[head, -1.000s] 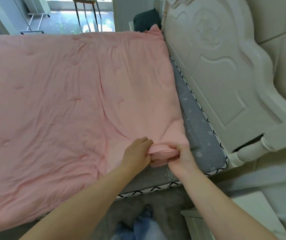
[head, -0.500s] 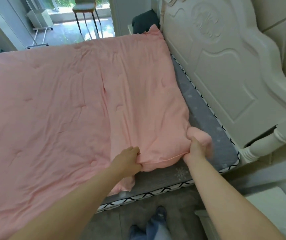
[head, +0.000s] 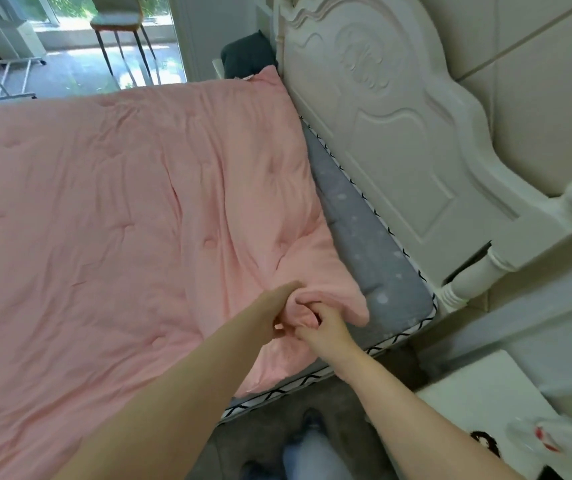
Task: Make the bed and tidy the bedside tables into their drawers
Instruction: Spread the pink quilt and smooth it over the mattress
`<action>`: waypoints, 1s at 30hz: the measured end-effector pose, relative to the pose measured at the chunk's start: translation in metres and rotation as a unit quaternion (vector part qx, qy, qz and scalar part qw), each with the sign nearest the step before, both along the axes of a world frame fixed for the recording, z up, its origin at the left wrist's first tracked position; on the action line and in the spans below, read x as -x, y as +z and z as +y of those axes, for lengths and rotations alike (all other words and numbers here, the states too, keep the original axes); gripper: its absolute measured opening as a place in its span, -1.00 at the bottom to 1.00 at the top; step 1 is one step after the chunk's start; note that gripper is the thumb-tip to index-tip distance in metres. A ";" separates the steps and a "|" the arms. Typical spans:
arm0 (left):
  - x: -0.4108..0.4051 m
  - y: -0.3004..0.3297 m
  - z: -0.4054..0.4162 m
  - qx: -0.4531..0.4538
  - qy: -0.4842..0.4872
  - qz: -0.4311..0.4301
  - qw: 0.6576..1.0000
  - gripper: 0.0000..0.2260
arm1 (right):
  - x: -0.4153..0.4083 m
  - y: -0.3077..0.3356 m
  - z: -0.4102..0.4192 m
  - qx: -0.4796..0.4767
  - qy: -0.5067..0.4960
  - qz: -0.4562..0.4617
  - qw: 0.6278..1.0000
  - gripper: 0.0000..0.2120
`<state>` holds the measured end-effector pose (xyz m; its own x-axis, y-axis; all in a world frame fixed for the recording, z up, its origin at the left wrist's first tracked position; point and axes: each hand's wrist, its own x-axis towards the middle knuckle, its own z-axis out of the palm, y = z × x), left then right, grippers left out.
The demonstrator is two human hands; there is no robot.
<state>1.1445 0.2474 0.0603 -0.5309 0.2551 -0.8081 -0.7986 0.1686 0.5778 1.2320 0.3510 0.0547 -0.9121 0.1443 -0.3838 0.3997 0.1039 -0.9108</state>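
A pink quilt (head: pixel 121 220) lies spread over the bed, covering most of the grey mattress (head: pixel 364 237). My left hand (head: pixel 279 311) and my right hand (head: pixel 326 327) meet at the quilt's near right corner, both closed on a bunched fold of the pink fabric. The corner is lifted slightly off the mattress. A white bedside table (head: pixel 478 417) stands at the lower right, with a crumpled clear wrapper (head: pixel 551 434) and a small dark item (head: pixel 483 441) on its top.
The white carved headboard (head: pixel 416 161) runs along the right of the bed. A dark cushion (head: pixel 248 58) sits beyond the bed's far corner. A chair (head: pixel 118 26) and a white rack (head: pixel 14 64) stand in the bright doorway behind. My feet show on the grey floor (head: pixel 260 441).
My hands, spread apart along the quilt's edge half a second ago, have come together at the corner. The view has tilted, and the bedside table top now shows.
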 end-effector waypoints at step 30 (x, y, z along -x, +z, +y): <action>0.036 -0.064 0.282 0.023 -0.239 0.026 0.970 -0.58 | 0.141 -0.074 0.388 -0.564 0.257 -0.156 0.769 -0.46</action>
<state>1.1086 0.5297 -0.0033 -0.4016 0.4473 -0.7991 -0.5924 0.5385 0.5992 1.0911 0.7393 -0.0189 -0.8492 0.1968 -0.4900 0.2217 0.9751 0.0073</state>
